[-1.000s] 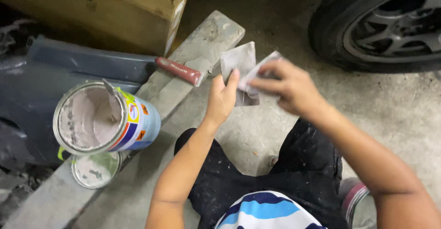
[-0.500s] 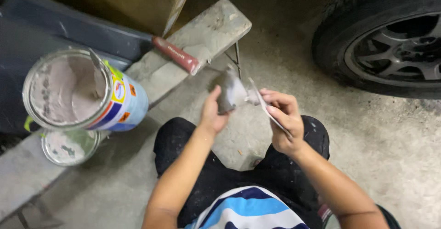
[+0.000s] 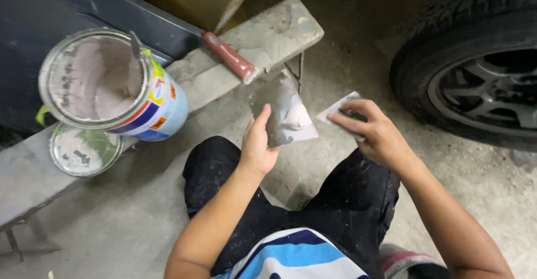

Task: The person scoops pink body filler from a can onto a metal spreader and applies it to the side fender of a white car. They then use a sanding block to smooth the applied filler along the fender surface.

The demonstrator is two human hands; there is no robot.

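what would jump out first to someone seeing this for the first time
Centre frame, the left hand holds a flat grey plate bearing a pale putty blob, while the right hand holds a small flat scraper beside it. At left, an open tin of pinkish filler stands on a concrete bench.

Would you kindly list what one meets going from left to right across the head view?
Open putty can → red-handled tool → left hand holding a grey mixing card → right hand holding a small spreader → car tyre.
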